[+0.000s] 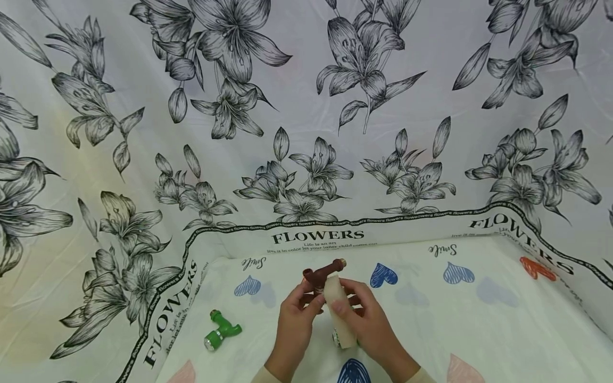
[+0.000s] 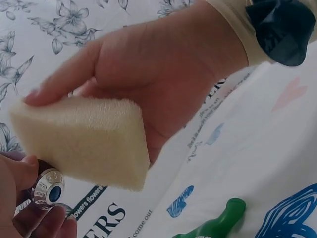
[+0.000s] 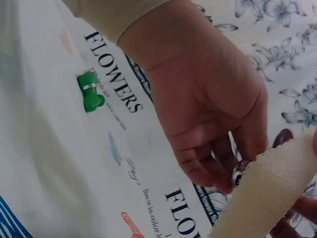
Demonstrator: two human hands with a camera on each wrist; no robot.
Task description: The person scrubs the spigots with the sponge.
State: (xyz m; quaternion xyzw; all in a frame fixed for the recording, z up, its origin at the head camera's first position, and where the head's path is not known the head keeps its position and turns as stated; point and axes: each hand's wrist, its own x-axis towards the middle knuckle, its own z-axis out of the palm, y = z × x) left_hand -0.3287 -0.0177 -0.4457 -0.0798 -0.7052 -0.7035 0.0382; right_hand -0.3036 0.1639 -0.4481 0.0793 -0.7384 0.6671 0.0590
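My left hand (image 1: 294, 322) holds a dark brown tap (image 1: 323, 274) by its lower end, spout and threaded end pointing up. In the left wrist view the tap's silver handle cap (image 2: 48, 187) with a blue centre shows between the fingertips. A cream sponge block (image 1: 341, 314) is gripped by my right hand (image 1: 373, 319), thumb on its near face. The sponge (image 2: 89, 139) is right beside the tap and overlaps part of it. In the right wrist view my left hand (image 3: 208, 99) is across from the sponge (image 3: 267, 188).
A green tap (image 1: 221, 330) with a silver cap lies on the white heart-print cloth (image 1: 416, 335) to the left. Partly hidden behind the sponge is a green and silver thing (image 1: 336, 338). Flower-print curtains (image 1: 306, 106) enclose the back and sides.
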